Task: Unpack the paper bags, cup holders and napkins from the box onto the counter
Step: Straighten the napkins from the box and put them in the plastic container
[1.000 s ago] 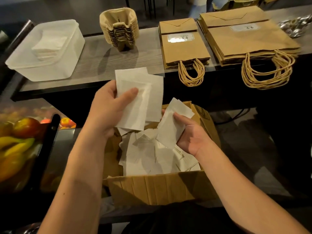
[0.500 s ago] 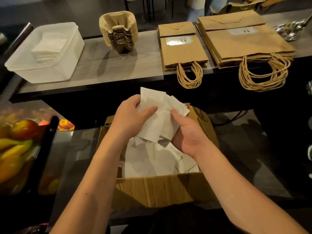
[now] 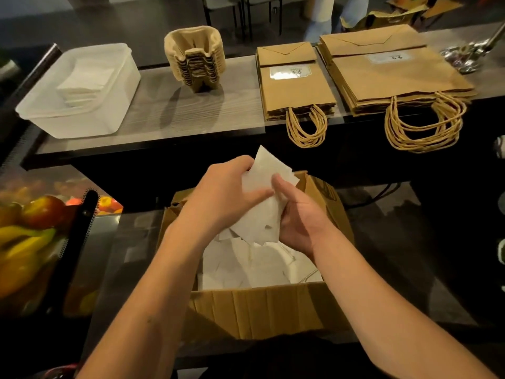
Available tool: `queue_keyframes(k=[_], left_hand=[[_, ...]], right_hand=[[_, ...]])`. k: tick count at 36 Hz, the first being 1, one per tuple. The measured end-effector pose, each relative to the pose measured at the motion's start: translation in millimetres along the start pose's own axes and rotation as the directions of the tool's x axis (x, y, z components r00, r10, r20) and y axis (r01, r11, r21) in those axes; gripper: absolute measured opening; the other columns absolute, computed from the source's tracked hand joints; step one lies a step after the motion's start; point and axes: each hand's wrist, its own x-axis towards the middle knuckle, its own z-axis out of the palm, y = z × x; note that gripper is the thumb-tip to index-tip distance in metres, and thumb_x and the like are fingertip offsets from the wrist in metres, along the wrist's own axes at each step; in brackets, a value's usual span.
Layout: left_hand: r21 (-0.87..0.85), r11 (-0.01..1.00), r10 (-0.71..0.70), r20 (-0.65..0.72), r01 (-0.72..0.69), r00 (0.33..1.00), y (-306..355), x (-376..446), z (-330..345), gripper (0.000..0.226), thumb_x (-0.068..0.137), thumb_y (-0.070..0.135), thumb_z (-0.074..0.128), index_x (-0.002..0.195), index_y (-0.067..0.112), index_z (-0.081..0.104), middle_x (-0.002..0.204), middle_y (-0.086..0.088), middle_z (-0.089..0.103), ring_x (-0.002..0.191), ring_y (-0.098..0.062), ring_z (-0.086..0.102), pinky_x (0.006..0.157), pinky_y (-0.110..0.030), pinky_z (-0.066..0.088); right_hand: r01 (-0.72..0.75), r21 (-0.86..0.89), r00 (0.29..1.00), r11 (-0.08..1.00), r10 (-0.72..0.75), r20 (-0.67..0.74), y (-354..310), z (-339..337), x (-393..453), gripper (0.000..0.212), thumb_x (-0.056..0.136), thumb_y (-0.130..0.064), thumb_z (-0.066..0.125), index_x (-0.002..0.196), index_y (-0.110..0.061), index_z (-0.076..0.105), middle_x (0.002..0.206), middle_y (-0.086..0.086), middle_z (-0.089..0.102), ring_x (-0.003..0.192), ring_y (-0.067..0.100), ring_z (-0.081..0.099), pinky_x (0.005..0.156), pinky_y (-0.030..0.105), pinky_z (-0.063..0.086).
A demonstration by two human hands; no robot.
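Loose napkin bundle (image 3: 263, 198) pinched between left hand (image 3: 226, 195) and right hand (image 3: 299, 214) above box (image 3: 259, 310), centre frame. Risk: uneven sheets slipped, scattered before tabletop (image 3: 196, 110) reached.

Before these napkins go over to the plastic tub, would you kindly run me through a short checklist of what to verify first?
1. Bundle of white paper napkins held by both hands, left hand and right hand: ok.
2. Bundle edges squared up: not ok, corners stick out unevenly.
3. Translucent plastic tub on the grey counter open, with room above its napkin stack: ok.
4. Path to the tub clear of the stacked pulp cup holders: ok.
5. Brown cardboard box emptied: not ok, loose napkins remain.
6. Firmness of grip: cannot tell.
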Motion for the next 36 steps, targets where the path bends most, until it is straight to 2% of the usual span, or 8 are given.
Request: queue_keyframes(k=[5, 10, 17, 23, 26, 31, 34, 36], left_hand=[[-0.004, 1.0, 0.008, -0.036, -0.009, 0.999, -3.5, -4.1, -4.1, 0.055, 0.084, 0.044, 0.078, 0.133, 0.033, 0.054, 0.122, 0.019, 0.057, 0.109, -0.002, 0.052, 0.088, -0.02, 0.043], [-0.098, 0.995, -0.036, -0.037, 0.032, 0.999, -16.0, -9.8, -12.3, 0.043, 0.085, 0.04, 0.077, 0.124, 0.038, 0.058, 0.099, 0.031, 0.049, 0.098, 0.004, 0.05, 0.081, -0.017, 0.041], [-0.239, 0.966, -0.12, -0.065, 0.101, 0.991, -33.0, -17.5, -23.7, 0.028, 0.087, 0.038, 0.075, 0.11, 0.044, 0.06, 0.099, 0.024, 0.058, 0.087, 0.002, 0.059, 0.064, -0.02, 0.047], [-0.652, 0.746, -0.27, -0.11, 0.136, 0.956, -20.2, -17.9, -38.0, 0.02, 0.087, 0.028, 0.077, 0.102, 0.036, 0.067, 0.095, 0.011, 0.072, 0.077, 0.002, 0.07, 0.054, -0.016, 0.054], [-0.51, 0.849, -0.208, -0.081, 0.139, 0.975, -7.2, -5.4, -22.9, 0.022, 0.085, 0.034, 0.078, 0.101, 0.039, 0.064, 0.097, 0.014, 0.068, 0.083, -0.005, 0.069, 0.062, -0.024, 0.058], [-0.115, 0.986, -0.13, -0.119, 0.117, 0.984, -5.2, 3.6, 0.7, 0.039, 0.088, 0.04, 0.075, 0.123, 0.032, 0.06, 0.11, 0.015, 0.057, 0.094, -0.002, 0.051, 0.067, -0.009, 0.034], [-0.113, 0.986, -0.141, -0.141, 0.125, 0.98, -8.7, 2.3, 2.6, 0.041, 0.088, 0.039, 0.075, 0.125, 0.03, 0.06, 0.107, 0.017, 0.054, 0.097, -0.004, 0.051, 0.071, -0.014, 0.038], [-0.11, 0.985, -0.146, -0.152, 0.13, 0.978, -7.7, 1.2, 3.6, 0.042, 0.089, 0.038, 0.075, 0.127, 0.029, 0.059, 0.11, 0.015, 0.056, 0.1, -0.005, 0.051, 0.08, -0.021, 0.042]], right_hand=[[-0.007, 0.042, 0.999, 0.999, 0.009, -0.032, -2.4, -4.3, -0.4, 0.04, 0.106, -0.035, 0.05, 0.134, -0.011, 0.063, 0.131, 0.016, 0.069, 0.115, 0.033, 0.069, 0.095, 0.051, 0.058], [0.073, 0.084, 0.991, 0.994, -0.063, -0.12, -5.5, 0.0, -0.5, 0.034, 0.107, -0.03, 0.049, 0.13, -0.01, 0.062, 0.123, 0.017, 0.073, 0.111, 0.034, 0.072, 0.095, 0.054, 0.055], [0.103, 0.055, 0.971, 0.993, -0.088, -0.222, -4.2, -8.1, 6.7, 0.033, 0.104, -0.033, 0.053, 0.13, -0.015, 0.065, 0.124, 0.014, 0.073, 0.115, 0.036, 0.069, 0.101, 0.061, 0.051], [0.061, 0.073, 0.964, 0.995, -0.04, -0.262, -0.1, -9.2, 14.3, 0.039, 0.098, -0.028, 0.065, 0.134, -0.013, 0.063, 0.12, 0.013, 0.074, 0.11, 0.034, 0.072, 0.096, 0.057, 0.055], [0.02, 0.088, 0.979, 0.996, -0.001, -0.205, 7.4, -1.8, 15.7, 0.047, 0.101, -0.041, 0.058, 0.141, -0.016, 0.06, 0.126, 0.014, 0.072, 0.115, 0.034, 0.069, 0.093, 0.053, 0.057], [0.024, 0.091, 0.999, 0.996, -0.028, 0.037, 9.8, -3.1, 8.7, 0.093, 0.081, -0.08, 0.047, 0.15, -0.017, 0.05, 0.144, 0.019, 0.059, 0.133, 0.038, 0.057, 0.111, 0.056, 0.044], [0.044, 0.102, 0.997, 0.994, -0.049, 0.052, 11.0, -6.7, 8.1, 0.1, 0.075, -0.079, 0.055, 0.152, -0.016, 0.046, 0.146, 0.02, 0.056, 0.135, 0.04, 0.054, 0.112, 0.058, 0.042], [0.055, 0.056, 0.998, 0.997, -0.055, -0.008, 12.2, -7.2, 7.4, 0.082, 0.084, -0.064, 0.06, 0.149, -0.016, 0.049, 0.142, 0.018, 0.061, 0.131, 0.038, 0.059, 0.109, 0.058, 0.046]])
